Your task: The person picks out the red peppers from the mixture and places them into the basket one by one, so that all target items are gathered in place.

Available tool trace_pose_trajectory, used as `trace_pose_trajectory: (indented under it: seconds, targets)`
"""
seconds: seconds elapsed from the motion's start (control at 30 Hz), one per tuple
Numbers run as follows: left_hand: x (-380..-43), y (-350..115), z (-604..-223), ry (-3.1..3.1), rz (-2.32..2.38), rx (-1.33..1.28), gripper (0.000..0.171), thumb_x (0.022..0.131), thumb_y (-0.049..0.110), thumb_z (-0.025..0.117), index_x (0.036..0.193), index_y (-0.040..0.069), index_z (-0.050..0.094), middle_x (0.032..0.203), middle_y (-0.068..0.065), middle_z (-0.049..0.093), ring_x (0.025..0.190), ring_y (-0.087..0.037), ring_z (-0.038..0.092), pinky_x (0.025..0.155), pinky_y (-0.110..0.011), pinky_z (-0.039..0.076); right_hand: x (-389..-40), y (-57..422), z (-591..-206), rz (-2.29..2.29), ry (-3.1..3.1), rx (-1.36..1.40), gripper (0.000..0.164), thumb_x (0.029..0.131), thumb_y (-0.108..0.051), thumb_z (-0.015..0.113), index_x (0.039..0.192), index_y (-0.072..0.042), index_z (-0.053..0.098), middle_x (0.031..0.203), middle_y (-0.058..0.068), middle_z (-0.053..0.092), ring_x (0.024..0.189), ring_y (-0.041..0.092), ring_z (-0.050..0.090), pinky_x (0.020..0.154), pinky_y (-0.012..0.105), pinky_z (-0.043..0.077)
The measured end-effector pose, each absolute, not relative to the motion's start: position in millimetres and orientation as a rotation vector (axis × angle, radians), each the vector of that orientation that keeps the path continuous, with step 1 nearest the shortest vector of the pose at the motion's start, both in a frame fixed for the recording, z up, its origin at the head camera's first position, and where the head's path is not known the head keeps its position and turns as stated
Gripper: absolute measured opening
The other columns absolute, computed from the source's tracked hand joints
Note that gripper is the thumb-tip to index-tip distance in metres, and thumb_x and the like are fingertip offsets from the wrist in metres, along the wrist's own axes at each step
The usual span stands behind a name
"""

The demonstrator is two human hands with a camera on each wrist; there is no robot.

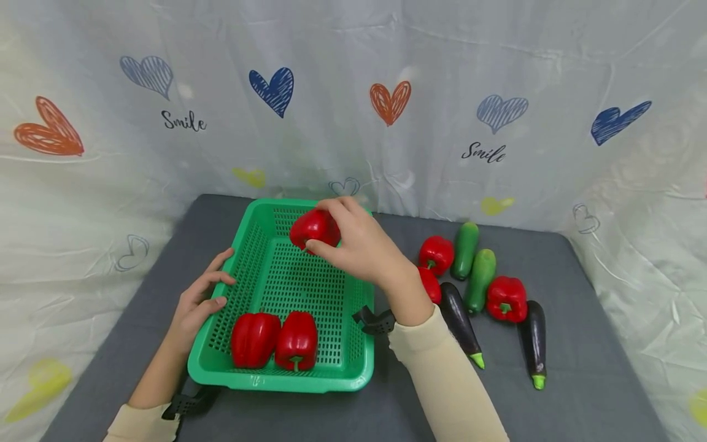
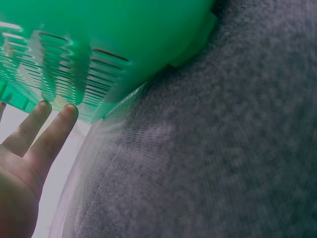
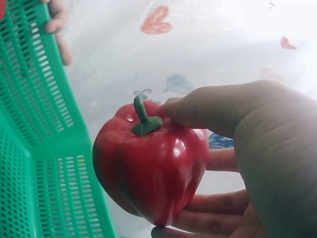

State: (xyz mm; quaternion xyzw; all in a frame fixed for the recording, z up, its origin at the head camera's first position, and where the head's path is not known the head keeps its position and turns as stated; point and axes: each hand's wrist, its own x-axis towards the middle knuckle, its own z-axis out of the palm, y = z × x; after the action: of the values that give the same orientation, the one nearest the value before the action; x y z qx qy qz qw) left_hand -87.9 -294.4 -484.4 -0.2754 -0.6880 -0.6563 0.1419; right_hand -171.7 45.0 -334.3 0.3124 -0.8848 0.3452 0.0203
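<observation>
My right hand point(image 1: 361, 242) grips a red bell pepper point(image 1: 315, 229) over the far part of a green plastic basket point(image 1: 282, 382). In the right wrist view, the thumb presses near the green stem of this bell pepper point(image 3: 153, 163), and the other fingers curl beneath it. Two more red bell peppers, one on the left point(image 1: 255, 339) and one on the right point(image 1: 297, 341), lie side by side at the basket's near end. At the basket's left side, my left hand point(image 1: 196, 307) rests its spread fingers point(image 2: 57, 131) against the wall.
To the right on the grey table point(image 1: 585, 344) lie two green cucumbers point(image 1: 466, 250), two eggplants point(image 1: 533, 344) and three red bell peppers point(image 1: 506, 299), one partly hidden by my right wrist. A white curtain point(image 1: 342, 141) printed with hearts hangs behind the table and along both sides.
</observation>
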Motion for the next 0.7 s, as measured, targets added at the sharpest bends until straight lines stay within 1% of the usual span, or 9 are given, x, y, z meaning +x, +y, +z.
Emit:
trace_pose_trajectory:
  seconds: [0.17, 0.3, 0.47, 0.6, 0.7]
  targets:
    - [-89.3, -296.2, -487.8, -1.967, -1.895, -0.807, 0.034, 0.092, -0.022, 0.042, 0.120, -0.016, 0.060, 0.173, -0.022, 0.035, 0.163, -0.026, 0.029, 0.111, -0.030, 0.031, -172.1, 38.2, -337.5, 1.073, -2.776, 0.987, 0.060, 0.102, -0.040, 0.073, 0.151, -0.011, 0.056, 0.149, 0.005, 0.053, 0.126, 0.018, 0.055, 0.095, 0.036, 0.057]
    - [-89.6, -296.2, -490.1, -1.955, -1.896, -0.817, 0.034, 0.092, -0.023, 0.042, 0.120, -0.017, 0.059, 0.173, -0.023, 0.035, 0.163, -0.026, 0.029, 0.115, -0.030, 0.030, -171.9, 32.5, -340.0, 1.090, -2.790, 1.004, 0.061, 0.102, -0.041, 0.073, 0.152, -0.012, 0.055, 0.149, 0.006, 0.053, 0.125, 0.017, 0.055, 0.093, 0.035, 0.058]
    - [-89.3, -295.1, -489.4, -1.947, -1.894, -0.820, 0.034, 0.091, -0.023, 0.041, 0.119, -0.016, 0.060, 0.173, -0.023, 0.036, 0.163, -0.027, 0.030, 0.113, -0.030, 0.031, -172.2, 25.3, -340.7, 1.097, -2.793, 1.045, 0.063, 0.100, -0.040, 0.075, 0.152, -0.012, 0.055, 0.147, 0.006, 0.054, 0.123, 0.017, 0.057, 0.089, 0.034, 0.060]
    - [-89.2, -295.2, -488.4, -1.951, -1.892, -0.814, 0.033, 0.091, -0.022, 0.042, 0.119, -0.016, 0.060, 0.172, -0.023, 0.037, 0.163, -0.027, 0.030, 0.118, -0.028, 0.031, -172.2, 18.5, -341.4, 1.083, -2.805, 1.076, 0.064, 0.099, -0.042, 0.076, 0.153, -0.014, 0.055, 0.148, 0.005, 0.055, 0.125, 0.018, 0.056, 0.090, 0.034, 0.060]
    - [-89.5, -295.4, -488.1, -1.952, -1.891, -0.810, 0.033, 0.091, -0.022, 0.043, 0.119, -0.017, 0.060, 0.172, -0.023, 0.037, 0.163, -0.027, 0.029, 0.118, -0.028, 0.031, -172.0, 12.5, -343.6, 1.050, -2.809, 1.107, 0.064, 0.100, -0.042, 0.075, 0.154, -0.015, 0.054, 0.150, 0.005, 0.055, 0.127, 0.019, 0.056, 0.092, 0.035, 0.059]
